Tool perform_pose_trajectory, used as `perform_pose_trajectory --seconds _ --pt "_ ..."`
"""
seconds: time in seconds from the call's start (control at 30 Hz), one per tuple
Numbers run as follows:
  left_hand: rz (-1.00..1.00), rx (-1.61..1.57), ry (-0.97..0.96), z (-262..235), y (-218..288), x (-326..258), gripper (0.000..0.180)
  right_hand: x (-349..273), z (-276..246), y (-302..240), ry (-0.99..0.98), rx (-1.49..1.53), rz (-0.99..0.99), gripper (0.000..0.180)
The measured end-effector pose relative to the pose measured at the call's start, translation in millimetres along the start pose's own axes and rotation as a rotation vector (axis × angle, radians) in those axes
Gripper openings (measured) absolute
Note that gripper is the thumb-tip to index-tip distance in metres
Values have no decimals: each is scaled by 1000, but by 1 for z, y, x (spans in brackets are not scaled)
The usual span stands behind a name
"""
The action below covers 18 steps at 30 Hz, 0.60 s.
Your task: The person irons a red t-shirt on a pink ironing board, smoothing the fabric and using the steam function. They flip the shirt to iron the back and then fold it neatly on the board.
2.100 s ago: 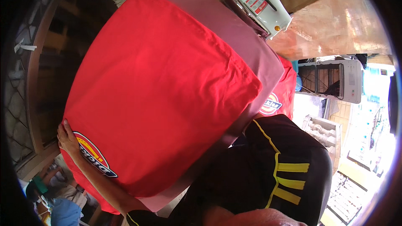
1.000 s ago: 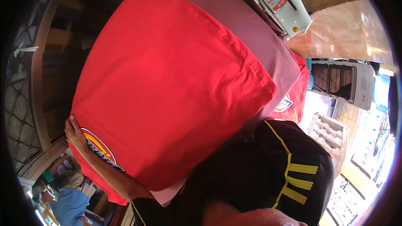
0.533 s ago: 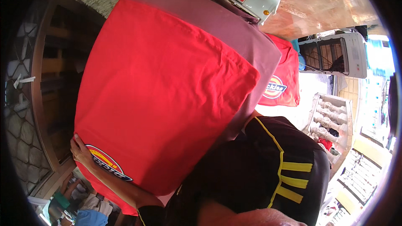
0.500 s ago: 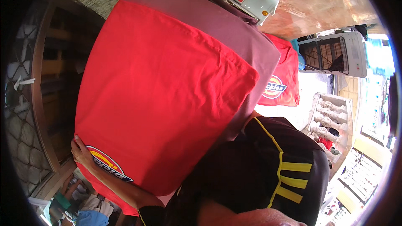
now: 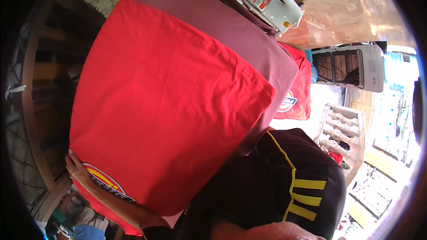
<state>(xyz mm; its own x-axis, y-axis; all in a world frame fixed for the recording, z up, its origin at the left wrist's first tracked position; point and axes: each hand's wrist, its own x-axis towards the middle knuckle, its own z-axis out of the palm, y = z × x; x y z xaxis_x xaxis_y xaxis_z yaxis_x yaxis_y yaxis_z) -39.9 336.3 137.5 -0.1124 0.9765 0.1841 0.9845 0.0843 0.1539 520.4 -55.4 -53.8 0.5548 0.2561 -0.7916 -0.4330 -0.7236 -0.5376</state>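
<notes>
A red T-shirt [image 5: 164,102] with a printed oval logo is spread over a padded board with a mauve cover [image 5: 200,6]. Soft wrinkles run across the shirt's right part, while its left part lies smoother. My left hand [image 5: 77,170] rests on the shirt's left edge beside the logo, fingers stretched out and nothing held. On the right, my black sleeve with yellow stripes reaches to the board's edge. My right hand is out of sight there. A white iron [image 5: 262,0] with a red and white label sits at the board's far right edge.
Another red shirt [image 5: 298,102] hangs or lies beyond the board's right side. Past it are a white appliance with a dark grille [image 5: 371,69] and a pale balustrade [image 5: 340,129]. A brown wooden frame [image 5: 31,120] stands at the left. Blue cloth [image 5: 89,232] shows lower left.
The whole view has shifted slightly, with board and shirt now a little further left. My left hand keeps its place beside the logo. The iron appears slightly further right.
</notes>
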Motion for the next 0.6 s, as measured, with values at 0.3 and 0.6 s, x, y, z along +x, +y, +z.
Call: perform_pose_trajectory --seconds 0.3,0.6 --pt "45 -52 -2 0 4 8 60 19 18 -24 -53 -56 -52 14" --pt "279 81 382 18 21 -83 58 -53 11 -69 -647 -477 -179 14"
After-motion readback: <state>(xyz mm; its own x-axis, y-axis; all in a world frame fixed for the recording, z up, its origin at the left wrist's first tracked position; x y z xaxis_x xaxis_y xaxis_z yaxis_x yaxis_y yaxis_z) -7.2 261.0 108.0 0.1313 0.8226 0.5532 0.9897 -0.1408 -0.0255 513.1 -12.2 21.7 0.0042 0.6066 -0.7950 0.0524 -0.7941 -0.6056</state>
